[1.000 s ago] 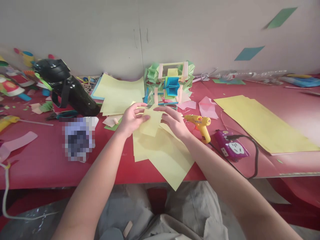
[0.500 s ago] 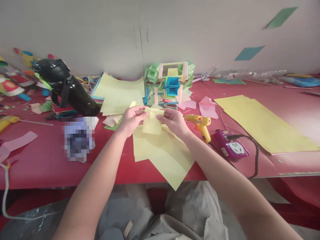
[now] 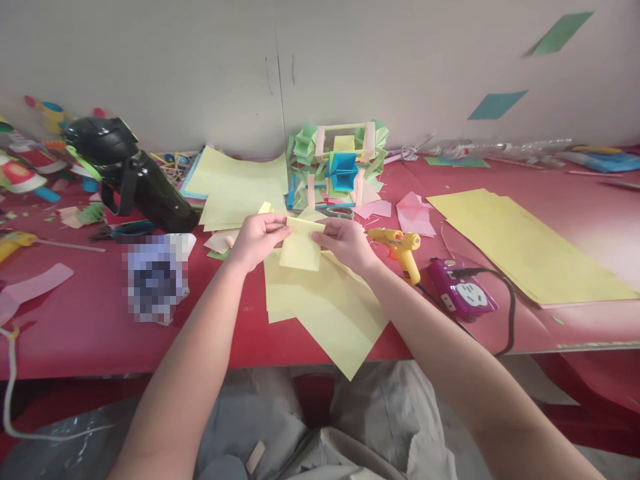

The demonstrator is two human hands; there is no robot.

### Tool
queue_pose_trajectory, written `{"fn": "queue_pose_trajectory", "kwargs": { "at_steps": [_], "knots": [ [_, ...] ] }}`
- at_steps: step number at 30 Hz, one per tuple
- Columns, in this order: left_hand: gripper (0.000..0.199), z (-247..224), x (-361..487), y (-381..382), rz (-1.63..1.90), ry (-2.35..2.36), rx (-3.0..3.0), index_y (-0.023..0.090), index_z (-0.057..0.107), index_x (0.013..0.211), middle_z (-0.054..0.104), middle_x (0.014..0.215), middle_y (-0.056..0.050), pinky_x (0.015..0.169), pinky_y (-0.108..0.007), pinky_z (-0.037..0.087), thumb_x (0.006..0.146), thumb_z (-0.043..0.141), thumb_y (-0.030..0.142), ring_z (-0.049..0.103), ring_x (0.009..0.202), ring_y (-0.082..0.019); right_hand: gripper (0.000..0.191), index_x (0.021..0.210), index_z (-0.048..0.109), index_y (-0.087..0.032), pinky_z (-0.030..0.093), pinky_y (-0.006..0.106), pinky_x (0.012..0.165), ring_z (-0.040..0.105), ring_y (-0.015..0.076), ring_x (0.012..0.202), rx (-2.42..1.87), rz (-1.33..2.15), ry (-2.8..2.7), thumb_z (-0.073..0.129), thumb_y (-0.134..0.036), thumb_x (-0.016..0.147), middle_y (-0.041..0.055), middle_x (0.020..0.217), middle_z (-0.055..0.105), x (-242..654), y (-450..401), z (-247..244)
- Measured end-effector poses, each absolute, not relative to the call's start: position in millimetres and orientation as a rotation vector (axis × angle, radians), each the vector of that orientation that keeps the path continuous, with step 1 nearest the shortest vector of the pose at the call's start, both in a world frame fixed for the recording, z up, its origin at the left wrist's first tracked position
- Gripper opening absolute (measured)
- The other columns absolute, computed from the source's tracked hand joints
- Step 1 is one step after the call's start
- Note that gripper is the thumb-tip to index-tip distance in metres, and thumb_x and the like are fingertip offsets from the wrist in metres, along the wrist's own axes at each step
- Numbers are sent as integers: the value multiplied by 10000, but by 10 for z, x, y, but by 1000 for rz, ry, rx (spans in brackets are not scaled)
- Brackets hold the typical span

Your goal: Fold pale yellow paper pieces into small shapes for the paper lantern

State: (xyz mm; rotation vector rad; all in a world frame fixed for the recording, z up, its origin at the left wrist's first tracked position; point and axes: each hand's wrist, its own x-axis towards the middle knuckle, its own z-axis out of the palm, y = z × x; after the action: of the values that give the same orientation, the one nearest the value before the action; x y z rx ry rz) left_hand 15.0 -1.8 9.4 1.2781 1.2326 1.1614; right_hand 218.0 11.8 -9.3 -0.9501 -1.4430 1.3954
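A small piece of pale yellow paper (image 3: 301, 250) with a folded strip along its top edge hangs between my hands. My left hand (image 3: 260, 240) pinches its upper left corner between thumb and fingers. At the upper right corner my right hand (image 3: 345, 241) grips it the same way. Larger yellow sheets (image 3: 333, 313) lie beneath on the red table, one jutting over the front edge. Just behind my hands lies a pair of scissors (image 3: 340, 212), partly hidden. A yellow glue gun (image 3: 400, 247) rests to the right of my right hand.
A purple power socket (image 3: 463, 293) with a black cable sits at right, near stacked yellow sheets (image 3: 540, 253). A folded-paper model (image 3: 343, 170) stands at the back. On the left are a black bottle (image 3: 145, 180), pliers (image 3: 130, 229) and another glue gun (image 3: 17, 245).
The small yellow paper has shifted slightly left and its lower part hangs at a slight slant. Both hands keep their pinch on its top corners.
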Motion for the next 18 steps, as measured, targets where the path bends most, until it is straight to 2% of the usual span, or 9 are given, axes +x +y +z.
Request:
{"fn": "queue_pose_trajectory", "kwargs": {
  "at_steps": [5, 9, 14, 18],
  "knots": [
    [456, 70, 145, -18, 1130, 1227, 1368, 148, 727, 959, 758, 916, -111, 787, -399, 585, 628, 858, 432, 711, 878, -273, 415, 938, 686, -165, 564, 311, 652, 677, 179, 726, -972, 1382, -1505, 821, -445, 664, 65, 843, 726, 2196, 112, -77],
    [413, 48, 171, -35, 1017, 1224, 1501, 167, 731, 975, 758, 902, -102, 759, -387, 580, 666, 835, 420, 710, 867, -273, 383, 923, 705, -166, 531, 292, 669, 667, 179, 781, -979, 1290, -1629, 756, -499, 739, 80, 904, 729, 2183, 71, -48],
    [360, 35, 199, -56, 959, 1212, 1599, 191, 722, 960, 756, 892, -91, 788, -392, 562, 693, 815, 415, 708, 876, -270, 364, 823, 716, -172, 480, 290, 658, 619, 162, 732, -988, 1131, -1727, 703, -534, 784, 59, 818, 716, 2166, 65, -53],
    [356, 32, 206, -66, 909, 1231, 1607, 196, 687, 963, 756, 854, -86, 721, -374, 536, 713, 794, 426, 699, 810, -252, 328, 794, 707, -177, 472, 303, 670, 605, 160, 714, -993, 1105, -1709, 710, -505, 783, 52, 789, 708, 2165, 92, -86]
  ]
}}
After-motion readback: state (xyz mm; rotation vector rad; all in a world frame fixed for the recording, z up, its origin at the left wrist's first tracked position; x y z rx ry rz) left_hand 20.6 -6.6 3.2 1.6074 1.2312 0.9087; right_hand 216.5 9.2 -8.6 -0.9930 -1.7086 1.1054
